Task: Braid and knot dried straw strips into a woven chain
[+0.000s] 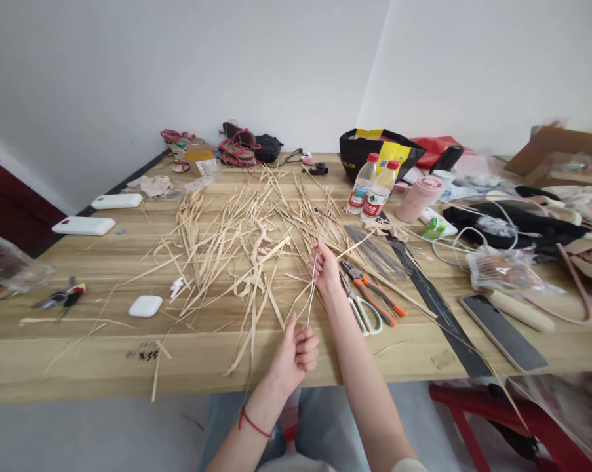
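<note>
My left hand (296, 354) is closed near the table's front edge, pinching the lower ends of a few thin pale straw strips (313, 288). My right hand (325, 267) is farther out over the table, fingers closed round the same strips higher up. The strips run taut between the two hands. A wide scatter of flat dried straw strips (227, 249) covers the wooden table (103, 357) to the left and behind my hands.
Orange-handled pliers (374, 292) and white scissors (363, 313) lie right of my right hand. A long dark ruler (433, 298), a phone (503, 331), two water bottles (372, 187), a pink cup (417, 198), a white case (145, 305) and power banks (84, 225) are about. Clutter fills the right side.
</note>
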Demonstrator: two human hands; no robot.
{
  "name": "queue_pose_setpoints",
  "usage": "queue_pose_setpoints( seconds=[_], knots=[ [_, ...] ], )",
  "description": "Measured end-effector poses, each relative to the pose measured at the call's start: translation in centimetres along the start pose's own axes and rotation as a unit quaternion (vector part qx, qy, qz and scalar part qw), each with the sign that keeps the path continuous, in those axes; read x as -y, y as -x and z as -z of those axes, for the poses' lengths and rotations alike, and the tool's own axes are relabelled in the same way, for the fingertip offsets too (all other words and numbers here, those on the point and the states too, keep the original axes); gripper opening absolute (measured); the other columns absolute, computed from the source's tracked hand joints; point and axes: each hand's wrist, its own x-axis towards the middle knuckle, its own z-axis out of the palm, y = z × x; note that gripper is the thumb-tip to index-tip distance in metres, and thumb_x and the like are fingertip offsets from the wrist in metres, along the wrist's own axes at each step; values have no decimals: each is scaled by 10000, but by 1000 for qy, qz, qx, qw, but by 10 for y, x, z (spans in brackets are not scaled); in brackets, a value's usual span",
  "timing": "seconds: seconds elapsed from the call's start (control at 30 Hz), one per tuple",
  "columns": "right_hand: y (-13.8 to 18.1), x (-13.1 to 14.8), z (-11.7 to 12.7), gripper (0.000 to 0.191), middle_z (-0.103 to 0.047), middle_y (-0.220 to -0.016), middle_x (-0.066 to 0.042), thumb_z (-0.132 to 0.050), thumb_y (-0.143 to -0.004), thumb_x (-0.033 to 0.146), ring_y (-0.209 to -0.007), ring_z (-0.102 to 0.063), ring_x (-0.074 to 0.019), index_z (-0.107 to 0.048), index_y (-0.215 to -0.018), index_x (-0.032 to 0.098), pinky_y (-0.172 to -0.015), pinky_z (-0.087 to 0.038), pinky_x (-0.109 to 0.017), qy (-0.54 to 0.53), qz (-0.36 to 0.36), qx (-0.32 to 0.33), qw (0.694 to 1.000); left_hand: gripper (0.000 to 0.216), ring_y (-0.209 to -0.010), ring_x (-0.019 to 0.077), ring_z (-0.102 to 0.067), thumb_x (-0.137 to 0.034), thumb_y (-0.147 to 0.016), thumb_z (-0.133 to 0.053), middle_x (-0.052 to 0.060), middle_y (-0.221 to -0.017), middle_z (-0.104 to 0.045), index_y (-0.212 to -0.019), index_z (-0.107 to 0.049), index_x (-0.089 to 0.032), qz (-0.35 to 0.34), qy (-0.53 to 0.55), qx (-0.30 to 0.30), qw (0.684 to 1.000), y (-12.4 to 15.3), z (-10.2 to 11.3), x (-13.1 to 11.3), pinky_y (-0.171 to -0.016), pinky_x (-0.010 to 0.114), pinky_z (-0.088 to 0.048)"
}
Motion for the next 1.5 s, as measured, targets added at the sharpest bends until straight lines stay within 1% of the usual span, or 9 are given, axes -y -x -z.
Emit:
queue_pose_setpoints(
  seconds=[0.43, 0.73, 0.83, 0.93, 1.03, 1.17, 1.27, 1.37, 1.5],
  knots=[
    [2, -7, 1, 228, -219, -468, 117, -647, -720, 333, -358, -132, -33, -479, -665, 189, -286, -136, -143, 14, 73, -22, 997, 480, -354, 27, -84, -498, -796, -526, -103, -478, -116, -594, -214, -195, -44, 88, 19, 995, -5, -3, 8, -327, 149, -95],
    [2, -8, 1, 221, -207, -459, 119, -646, -714, 334, -352, -145, -38, -478, -670, 198, -298, -153, -156, 29, 79, -45, 995, 401, -357, 38, -78, -436, -867, -429, -100, -478, -110, -604, -251, -191, -77, 84, -25, 993, -4, -9, 5, -331, 151, -106],
    [2, -5, 2, 216, -202, -454, 120, -640, -715, 334, -347, -140, -38, -479, -666, 198, -294, -139, -159, 34, 75, -48, 995, 433, -350, 39, -80, -469, -866, -392, -98, -456, -129, -573, -235, -190, -81, 36, -20, 996, -5, -7, 4, -331, 157, -110],
    [2, -1, 2, 207, -204, -452, 119, -638, -718, 325, -343, -135, -35, -486, -667, 195, -287, -124, -156, 24, 71, -33, 997, 470, -331, 35, -124, -537, -840, -379, -93, -425, -197, -544, -284, -184, -79, -99, -34, 991, -3, -5, 1, -334, 164, -133],
    [2, 1, 2, 205, -209, -451, 118, -638, -721, 313, -341, -134, -34, -483, -662, 194, -285, -122, -154, 17, 60, -16, 998, 463, -332, 58, -284, -578, -813, -392, -56, -438, -365, -622, -466, -163, -131, -294, -116, 940, 3, -6, -6, -349, 184, -211],
    [2, -4, 0, 216, -224, -452, 118, -641, -721, 337, -350, -133, -35, -491, -667, 192, -289, -128, -155, 28, 61, -38, 997, 285, -454, 111, -440, -454, -805, -497, -11, -547, -504, -783, -565, -179, -268, -507, -214, 791, 10, -18, -21, -439, 207, -272],
    [5, -10, -4, 230, -235, -454, 117, -646, -719, 364, -353, -141, -35, -494, -682, 196, -295, -136, -159, 39, 61, -48, 996, 194, -475, 127, -394, -328, -797, -540, -17, -504, -446, -650, -537, -201, -324, -606, -231, 689, 10, -28, -32, -484, 225, -206],
    [8, -15, -8, 239, -239, -449, 119, -650, -712, 382, -350, -139, -37, -495, -692, 201, -298, -126, -169, 58, 58, -48, 996, 221, -452, 137, -305, -293, -771, -568, -23, -472, -374, -580, -491, -211, -352, -632, -255, 642, 6, -32, -40, -504, 252, -123],
    [10, -16, -10, 241, -246, -446, 119, -646, -711, 391, -351, -139, -37, -493, -693, 205, -301, -112, -174, 66, 66, -53, 994, 188, -454, 143, -284, -327, -760, -583, -21, -477, -377, -621, -514, -219, -345, -654, -248, 626, 1, -28, -46, -526, 262, -92]
  ],
)
